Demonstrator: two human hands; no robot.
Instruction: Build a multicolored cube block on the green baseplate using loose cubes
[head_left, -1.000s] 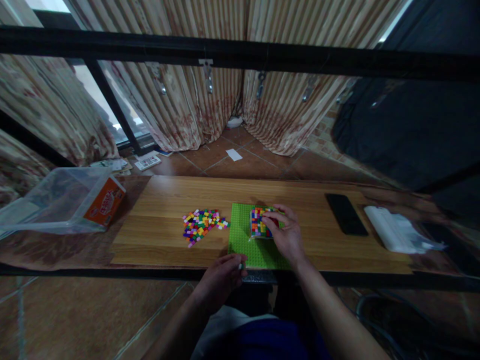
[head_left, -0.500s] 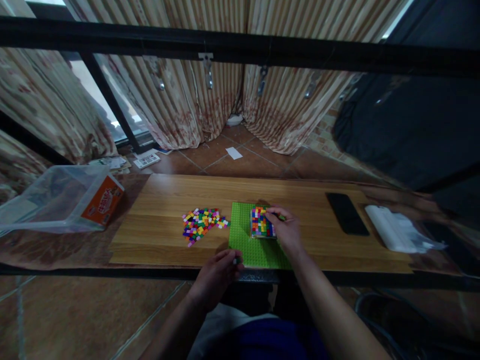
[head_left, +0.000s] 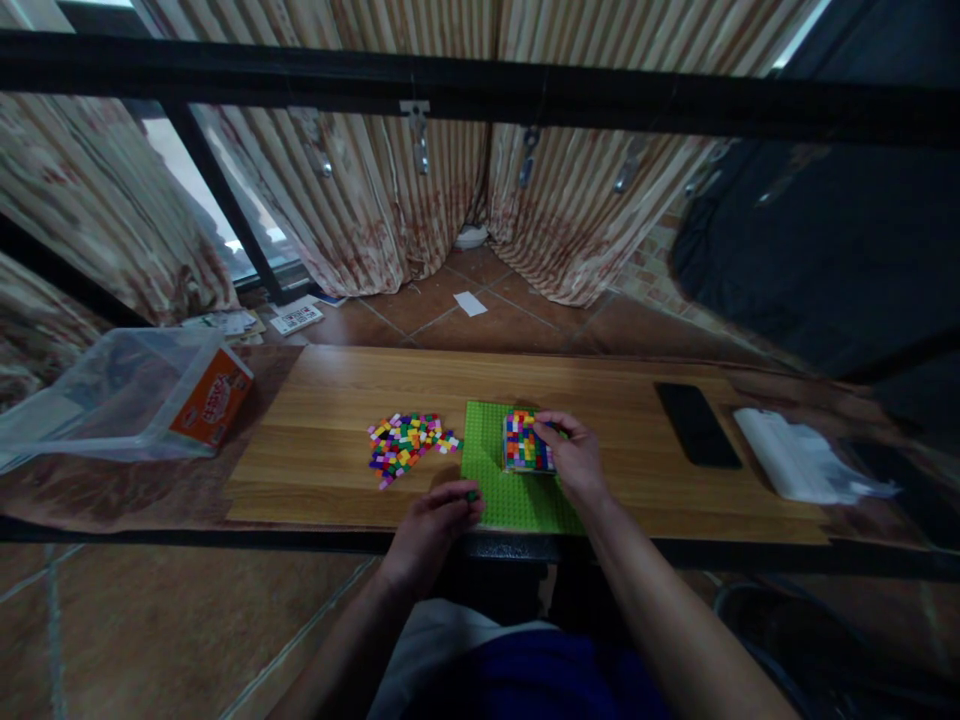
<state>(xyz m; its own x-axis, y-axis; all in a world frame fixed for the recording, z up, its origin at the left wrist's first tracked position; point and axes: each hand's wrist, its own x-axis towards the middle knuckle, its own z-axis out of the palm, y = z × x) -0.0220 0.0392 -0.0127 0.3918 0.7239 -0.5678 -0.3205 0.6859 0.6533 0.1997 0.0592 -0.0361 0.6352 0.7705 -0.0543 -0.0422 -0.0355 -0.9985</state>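
A green studded baseplate [head_left: 484, 450] lies on the wooden board. On its right part stands a squarish block of multicoloured toy bricks [head_left: 521, 440]. My right hand [head_left: 577, 460] covers the block's right side, its thumb and fingers closed at the top near the far right corner. What those fingers pinch, if anything, is hidden. My left hand [head_left: 439, 520] is at the baseplate's near left corner, fingers curled, with a small dark green toy brick [head_left: 472, 496] at the fingertips. Loose toy bricks [head_left: 405, 445] in many colours lie spread left of the baseplate.
A clear plastic tub [head_left: 135, 390] with an orange label stands at the left. A black phone [head_left: 697, 425] lies right of the baseplate, with a white packet in plastic [head_left: 795, 455] beyond it. The dark table edge [head_left: 337, 540] runs along the front.
My left hand has moved slightly up, and the green brick at its fingertips shows more clearly. My right hand stays at the block's right side. The view has shifted slightly.
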